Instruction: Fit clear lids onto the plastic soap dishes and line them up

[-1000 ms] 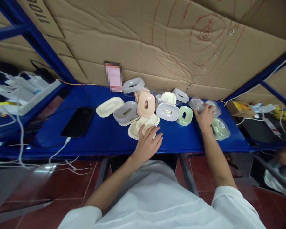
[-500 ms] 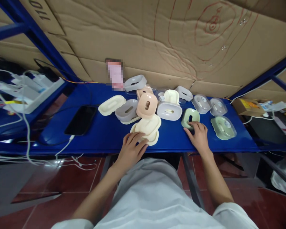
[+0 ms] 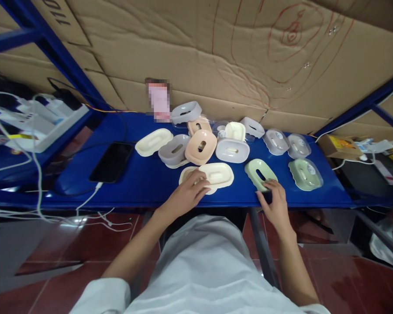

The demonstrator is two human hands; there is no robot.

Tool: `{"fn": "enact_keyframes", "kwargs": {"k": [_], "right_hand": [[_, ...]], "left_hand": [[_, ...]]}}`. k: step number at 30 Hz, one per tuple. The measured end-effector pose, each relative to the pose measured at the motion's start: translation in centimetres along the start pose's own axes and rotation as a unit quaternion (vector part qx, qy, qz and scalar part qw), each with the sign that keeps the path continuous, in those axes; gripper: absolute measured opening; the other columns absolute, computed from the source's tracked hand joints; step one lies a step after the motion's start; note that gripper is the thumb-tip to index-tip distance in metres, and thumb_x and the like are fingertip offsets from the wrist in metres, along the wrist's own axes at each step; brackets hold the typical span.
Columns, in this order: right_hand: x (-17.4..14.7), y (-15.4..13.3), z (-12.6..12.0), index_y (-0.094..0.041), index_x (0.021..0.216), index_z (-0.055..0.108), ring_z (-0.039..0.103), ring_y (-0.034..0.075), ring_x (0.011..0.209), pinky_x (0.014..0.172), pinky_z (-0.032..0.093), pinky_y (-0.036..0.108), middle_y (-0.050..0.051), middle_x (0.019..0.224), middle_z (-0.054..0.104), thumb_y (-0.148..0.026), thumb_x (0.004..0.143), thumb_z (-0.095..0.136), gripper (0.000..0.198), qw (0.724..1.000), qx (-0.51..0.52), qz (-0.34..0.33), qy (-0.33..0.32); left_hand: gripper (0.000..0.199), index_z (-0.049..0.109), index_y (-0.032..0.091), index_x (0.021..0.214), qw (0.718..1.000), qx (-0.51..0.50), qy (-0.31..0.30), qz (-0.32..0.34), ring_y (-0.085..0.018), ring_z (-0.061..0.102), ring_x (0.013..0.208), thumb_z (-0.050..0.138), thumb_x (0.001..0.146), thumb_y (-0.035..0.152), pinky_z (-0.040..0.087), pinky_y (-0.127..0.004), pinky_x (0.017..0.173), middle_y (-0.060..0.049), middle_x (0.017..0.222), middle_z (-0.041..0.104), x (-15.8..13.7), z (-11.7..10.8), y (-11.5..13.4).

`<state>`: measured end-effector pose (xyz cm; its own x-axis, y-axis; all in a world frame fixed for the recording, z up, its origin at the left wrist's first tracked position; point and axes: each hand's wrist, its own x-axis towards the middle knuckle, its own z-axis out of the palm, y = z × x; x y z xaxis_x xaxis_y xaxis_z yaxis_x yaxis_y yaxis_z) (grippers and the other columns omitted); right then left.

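Note:
My left hand [image 3: 189, 191] pinches the left end of a cream oval tray [image 3: 220, 174], which lies over another cream piece [image 3: 185, 173]. The fingers hide part of both. My right hand [image 3: 275, 201] grips the near end of a light green oval soap-dish-like shell [image 3: 260, 173] with a slot in its top. The shell rests at a slant on the blue table. Beyond my left hand sits a peach slotted shell [image 3: 196, 144], beside a grey slotted shell [image 3: 174, 149] and a pale lilac one [image 3: 232, 153].
A green dish in clear packaging [image 3: 305, 174] sits right of my right hand, with packaged grey ones [image 3: 276, 143] behind. A cream tray [image 3: 153, 141] and black phone [image 3: 112, 162] lie left. A cardboard wall [image 3: 196, 52] backs the blue table [image 3: 150, 187].
The upper cream tray has shifted right and turned more sideways under my left hand. The green shell has turned and come nearer with my right hand. The peach shell has tilted slightly.

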<state>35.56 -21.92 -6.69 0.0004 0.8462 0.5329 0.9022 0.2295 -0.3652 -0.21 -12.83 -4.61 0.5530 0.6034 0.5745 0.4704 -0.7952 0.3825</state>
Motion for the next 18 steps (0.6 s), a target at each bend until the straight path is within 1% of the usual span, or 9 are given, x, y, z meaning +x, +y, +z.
{"fn": "enact_keyframes", "kwargs": {"k": [3,5,7,8,10,12,15,18], "right_hand": [[-0.5,0.0,-0.5,-0.027,0.127,0.069,0.067,0.035,0.127,0.110,0.057,0.060,0.013,0.124,0.072,-0.040,0.102,0.072,0.028,0.998,0.003,0.021,0.054],[-0.8,0.0,-0.7,-0.030,0.133,0.069,0.068,0.035,0.125,0.109,0.057,0.061,0.013,0.128,0.072,-0.039,0.104,0.068,0.031,0.997,0.016,0.047,0.066],[-1.2,-0.2,-0.6,-0.033,0.143,0.067,0.066,0.035,0.132,0.114,0.055,0.063,0.012,0.137,0.069,-0.035,0.106,0.062,0.037,0.997,0.040,0.050,0.039],[-1.3,-0.4,-0.3,-0.034,0.146,0.066,0.064,0.035,0.137,0.117,0.054,0.064,0.012,0.140,0.068,-0.033,0.107,0.060,0.039,0.998,0.055,0.037,0.013],[-1.2,-1.0,0.4,-0.035,0.147,0.066,0.058,0.034,0.146,0.122,0.051,0.064,0.011,0.144,0.066,-0.029,0.108,0.056,0.041,0.995,0.085,-0.010,-0.045],[-0.7,-1.9,1.2,-0.034,0.151,0.064,0.052,0.033,0.153,0.125,0.048,0.064,0.010,0.148,0.065,-0.025,0.108,0.055,0.044,0.988,0.107,-0.061,-0.090],[0.4,-3.4,1.9,-0.032,0.158,0.056,0.048,0.031,0.158,0.130,0.043,0.064,0.009,0.153,0.064,-0.021,0.109,0.053,0.050,0.979,0.116,-0.119,-0.122],[1.6,-4.2,1.9,-0.031,0.160,0.054,0.048,0.029,0.158,0.133,0.038,0.065,0.009,0.153,0.066,-0.020,0.111,0.050,0.051,0.974,0.106,-0.141,-0.139]], "left_hand": [[0.015,0.069,0.022,0.112,0.999,-0.010,-0.036,0.026,-0.024,0.067,0.125,0.054,0.111,0.022,0.057,-0.042,0.114,-0.010,0.120,0.066,1.1,0.1,1.2],[0.015,0.069,0.022,0.112,0.997,-0.018,-0.059,0.041,-0.024,0.067,0.127,0.054,0.111,0.023,0.057,-0.041,0.114,-0.011,0.122,0.067,1.7,0.5,1.9],[0.015,0.070,0.020,0.111,0.995,-0.017,-0.078,0.060,-0.024,0.067,0.128,0.055,0.111,0.022,0.055,-0.042,0.118,-0.012,0.124,0.068,2.0,1.2,2.5],[0.014,0.070,0.020,0.111,0.994,-0.011,-0.084,0.068,-0.024,0.067,0.128,0.056,0.110,0.022,0.052,-0.045,0.122,-0.012,0.125,0.068,2.0,1.7,2.6],[0.014,0.071,0.020,0.116,0.994,0.010,-0.082,0.071,-0.025,0.068,0.130,0.059,0.108,0.020,0.045,-0.053,0.130,-0.012,0.128,0.070,1.8,2.5,2.6],[0.022,0.070,0.022,0.127,0.996,0.039,-0.062,0.053,-0.027,0.067,0.134,0.063,0.106,0.019,0.041,-0.057,0.132,-0.013,0.134,0.070,1.3,3.0,2.4],[0.037,0.064,0.024,0.143,0.996,0.083,-0.027,0.021,-0.031,0.064,0.141,0.065,0.106,0.026,0.044,-0.057,0.129,-0.016,0.144,0.068,0.6,3.2,2.0],[0.043,0.059,0.023,0.150,0.995,0.101,-0.024,0.006,-0.031,0.062,0.144,0.063,0.109,0.034,0.045,-0.055,0.127,-0.017,0.149,0.066,0.2,3.0,1.8]]}}
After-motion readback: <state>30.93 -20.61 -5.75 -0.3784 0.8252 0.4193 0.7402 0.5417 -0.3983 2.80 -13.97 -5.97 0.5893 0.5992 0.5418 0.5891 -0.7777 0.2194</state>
